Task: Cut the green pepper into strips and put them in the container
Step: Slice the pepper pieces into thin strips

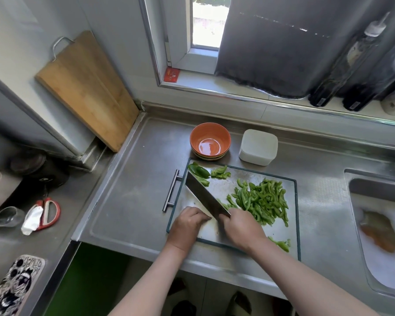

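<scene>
Steel table (pixel 128 201) below a window (pixel 209 23); the board's (pixel 224 189) pepper strips (pixel 262 201) lie at 3 o'clock, container (pixel 258 147) at 12. Right hand (pixel 241 228) grips knife (pixel 205 197); left hand (pixel 187 226) curls beside it, grip unclear.

The right hand (pixel 242 229) hides the handle of the cleaver (pixel 205 197); the sink (pixel 374 190) runs off-frame

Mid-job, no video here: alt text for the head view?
Right hand grips a knife, blade across a steel board, left hand beside it. Pepper strips are piled on the board's right, larger pieces at its far left corner. An orange bowl and white container sit behind.
</scene>
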{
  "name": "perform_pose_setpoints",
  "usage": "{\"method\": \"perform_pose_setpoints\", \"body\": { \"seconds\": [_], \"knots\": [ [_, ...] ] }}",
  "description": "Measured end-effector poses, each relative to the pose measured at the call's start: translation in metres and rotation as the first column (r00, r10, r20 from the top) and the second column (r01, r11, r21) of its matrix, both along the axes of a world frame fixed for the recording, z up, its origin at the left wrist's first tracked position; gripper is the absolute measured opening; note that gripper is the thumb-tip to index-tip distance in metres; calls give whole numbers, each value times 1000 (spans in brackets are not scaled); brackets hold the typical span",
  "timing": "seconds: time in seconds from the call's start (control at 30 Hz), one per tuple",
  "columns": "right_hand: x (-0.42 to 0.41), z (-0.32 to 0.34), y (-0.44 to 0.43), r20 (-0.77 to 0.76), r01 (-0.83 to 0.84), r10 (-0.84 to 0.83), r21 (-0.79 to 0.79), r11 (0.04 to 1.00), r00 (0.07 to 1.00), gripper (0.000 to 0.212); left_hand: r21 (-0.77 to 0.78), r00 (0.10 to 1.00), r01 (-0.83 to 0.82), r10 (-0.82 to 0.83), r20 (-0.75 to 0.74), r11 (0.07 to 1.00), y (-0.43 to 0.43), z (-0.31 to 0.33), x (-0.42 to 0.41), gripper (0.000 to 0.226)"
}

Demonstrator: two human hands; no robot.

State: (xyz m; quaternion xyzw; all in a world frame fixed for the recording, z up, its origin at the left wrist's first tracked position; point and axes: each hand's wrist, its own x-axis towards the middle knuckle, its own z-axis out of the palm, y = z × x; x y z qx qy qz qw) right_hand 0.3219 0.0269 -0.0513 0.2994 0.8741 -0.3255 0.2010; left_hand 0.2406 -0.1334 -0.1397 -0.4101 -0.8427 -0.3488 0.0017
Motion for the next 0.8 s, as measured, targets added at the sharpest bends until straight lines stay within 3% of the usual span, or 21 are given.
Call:
{"method": "perform_pose_setpoints", "body": {
  "seconds": [0.2, 0.37, 0.47, 0.53, 0.6, 0.73, 0.8],
  "knots": [
    [22, 9, -6, -1, -145, 148, 161, 976, 989, 26, 47, 998, 14, -11, -64, 999, 0, -1, 1, 30],
    [34, 13, -4, 20, -167, 166, 188, 968, 986, 24, 39, 995, -18, 22, -97, 999, 0, -3, 2, 6],
    [38, 12, -3, 31, -183, 181, 199, 963, 983, 22, 40, 993, -23, 28, -117, 999, -1, -4, 1, 13],
    [37, 8, -4, 34, -188, 185, 214, 958, 982, 22, 37, 992, -16, 20, -124, 999, -1, -5, 1, 1],
    [33, 1, -7, 56, -193, 185, 226, 955, 981, 18, 48, 994, -33, 38, -99, 998, 0, -6, 2, 17],
    [15, -9, -15, 104, -185, 167, 209, 960, 981, 8, 44, 998, -32, 34, -51, 999, -1, -12, 2, 21],
    [2, -8, -17, 109, -173, 154, 185, 967, 982, 9, 45, 999, -22, 23, -28, 999, -2, -13, 3, 12]
  ]
}}
